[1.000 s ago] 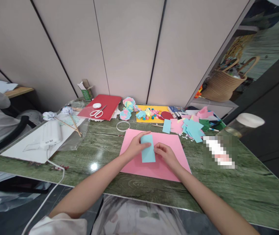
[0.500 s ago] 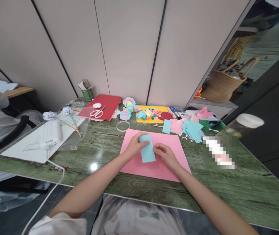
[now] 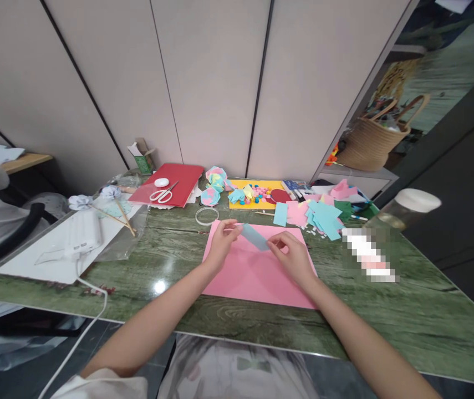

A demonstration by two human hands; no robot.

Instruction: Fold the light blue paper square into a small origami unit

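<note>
Head view: a blue paper piece (image 3: 255, 238) is held aslant over the pink sheet (image 3: 257, 280), its left end pinched by the left hand (image 3: 222, 242), its right end by the right hand (image 3: 292, 256). Whether it is folded cannot be clearly determined. Beyond, on the green table (image 3: 386, 321), white-handled scissors (image 3: 169, 190) are noted on a red folder (image 3: 187, 178).

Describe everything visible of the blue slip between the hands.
The blue slip is pale blue, thin, and looks like paper, with no visible marks. It shows as a narrow strip slanting from upper left to lower right in the picture, seemingly held up over the pink sheet. The left hand pinches its upper-left end, the right hand its lower-right end. Whether it is folded or just tilted, I can't tell.
</note>
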